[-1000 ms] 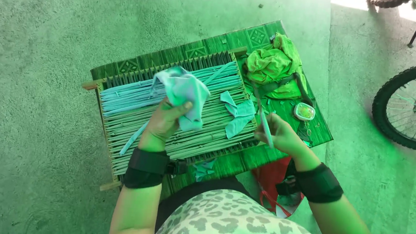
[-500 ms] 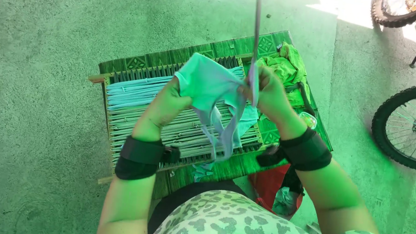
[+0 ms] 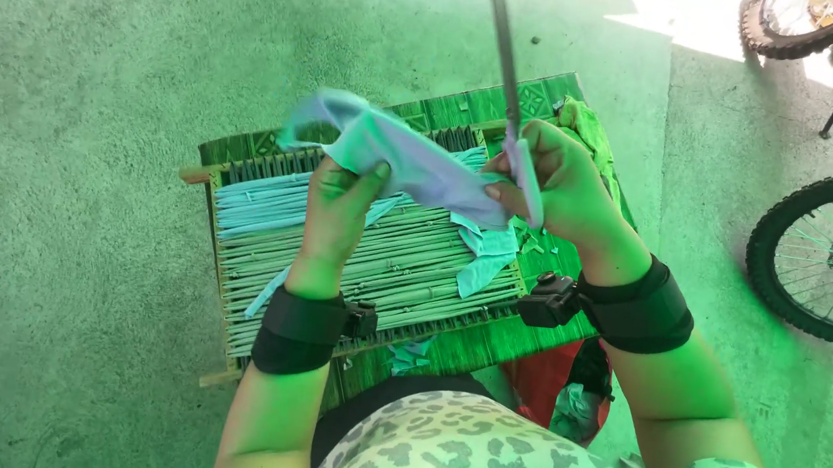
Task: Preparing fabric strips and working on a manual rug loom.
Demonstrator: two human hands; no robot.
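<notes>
Left hand (image 3: 335,219) grip pinches pale cloth (image 3: 398,157) above the slatted surface (image 3: 331,287); right hand (image 3: 566,187) grips scissors (image 3: 510,82) at its other end. Cut scraps (image 3: 485,255) near right edge; cutting looks partway, cloth mostly whole.

A rough concrete floor (image 3: 100,66) (green-tinted, sunlit at the top right) holds a slatted bamboo table (image 3: 243,149) beside motorbike wheels (image 3: 821,254).

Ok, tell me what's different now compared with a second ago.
The left hand lifted the pale cloth off the slatted table and holds it up. The right hand rose from the table too, gripping the scissors blades-up against the cloth's other end. The cloth scraps, the green bundle and the motorbike wheel stayed put.
</notes>
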